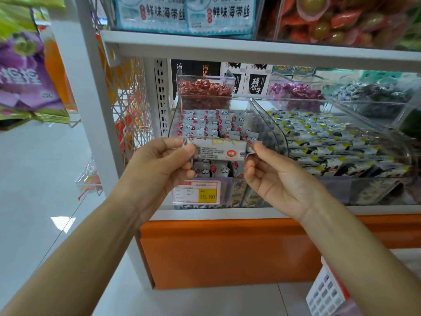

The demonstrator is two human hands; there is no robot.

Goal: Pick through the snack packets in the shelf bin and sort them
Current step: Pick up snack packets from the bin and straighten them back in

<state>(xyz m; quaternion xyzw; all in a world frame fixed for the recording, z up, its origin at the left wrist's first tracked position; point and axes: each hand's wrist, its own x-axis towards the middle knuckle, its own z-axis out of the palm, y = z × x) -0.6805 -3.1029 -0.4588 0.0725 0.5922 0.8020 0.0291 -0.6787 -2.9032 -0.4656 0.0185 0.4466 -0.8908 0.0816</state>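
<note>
Both hands hold one small silver snack packet (219, 151) stretched level in front of the shelf. My left hand (161, 165) pinches its left end, and my right hand (271, 176) pinches its right end. The packet's back faces me, with small print and a red logo. Right behind it stands a clear shelf bin (262, 117) filled with several rows of silver packets with red dots and white clouds (209, 126). To the right, a wider clear bin (398, 142) holds several black-and-silver packets with yellow corners (323, 142).
A price tag reading 15.80 (197, 192) hangs on the bin's front. Smaller bins of red (202, 88) and purple (296, 92) wrapped sweets sit behind. The white shelf board (227, 45) above is close. Purple snack bags (25, 74) hang at left. An orange base panel (227, 252) lies below.
</note>
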